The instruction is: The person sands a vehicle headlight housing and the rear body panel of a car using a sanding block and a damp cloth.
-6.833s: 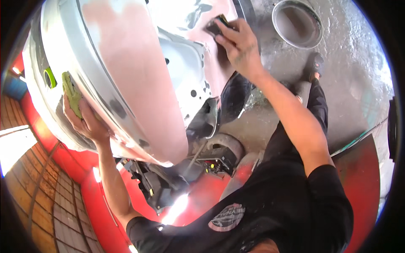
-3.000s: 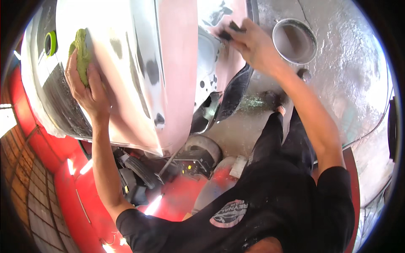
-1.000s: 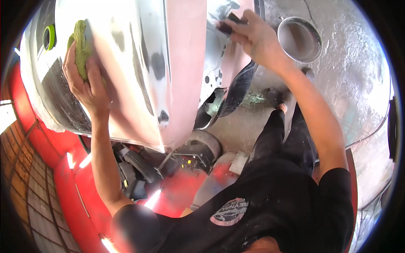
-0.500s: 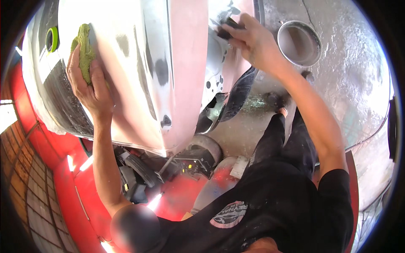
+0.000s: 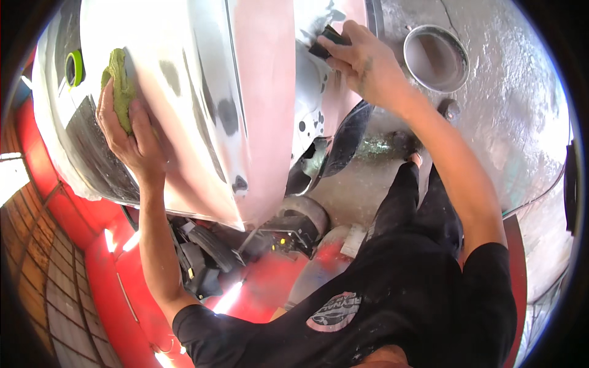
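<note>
A car body panel (image 5: 264,122) fills the upper middle, with white, bare-metal and pale pink patches. My left hand (image 5: 136,138) lies on its left part, fingers wrapped round a folded olive-green cloth (image 5: 120,80). To the right, my right hand (image 5: 374,76) grips a small dark block (image 5: 325,46) against a recessed, patchy section of the body, with holes and a dark torn-looking edge below it. A bright green ring (image 5: 78,69), perhaps a tape roll, rests on the panel beyond the cloth.
A round metal basin (image 5: 437,87) sits on the wet grey floor (image 5: 509,122) at right. Below the panel are a wheeled stand (image 5: 291,239) and dark parts. A red wall (image 5: 104,264) and metal grille run along the left. My legs and feet show at lower right.
Since 6.8 seconds ago the view has turned, so the panel looks more upright. Both hands stay on it; my left hand and cloth sit slightly lower than half a second ago.
</note>
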